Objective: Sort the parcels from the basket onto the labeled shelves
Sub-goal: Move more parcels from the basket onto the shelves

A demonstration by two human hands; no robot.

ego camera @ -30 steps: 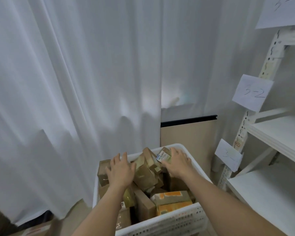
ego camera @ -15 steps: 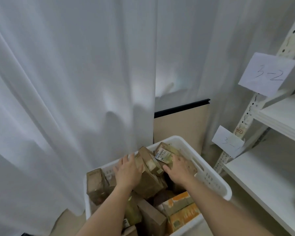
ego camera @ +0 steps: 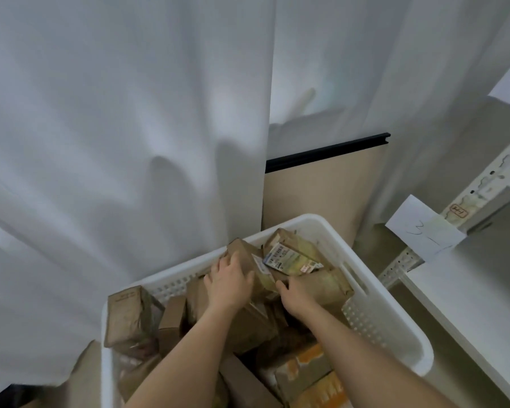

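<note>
- Progress: early stage by appearance — the basket [ego camera: 395,316] is full of parcels, and the visible shelf [ego camera: 480,301] at 3 o'clock carries none.
- Left hand [ego camera: 228,282]: fingers curled over a brown parcel [ego camera: 256,269] at the basket's 12 o'clock end.
- Right hand [ego camera: 296,293]: reaches beside that parcel; finger state cannot be told.
- Writing: the paper tag [ego camera: 424,231] reads "3-" — remainder unclear. The parcel label [ego camera: 289,259] is illegible.

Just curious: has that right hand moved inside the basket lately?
Yes. The right hand slid off the labelled parcel, back from the basket's far rim.
</note>
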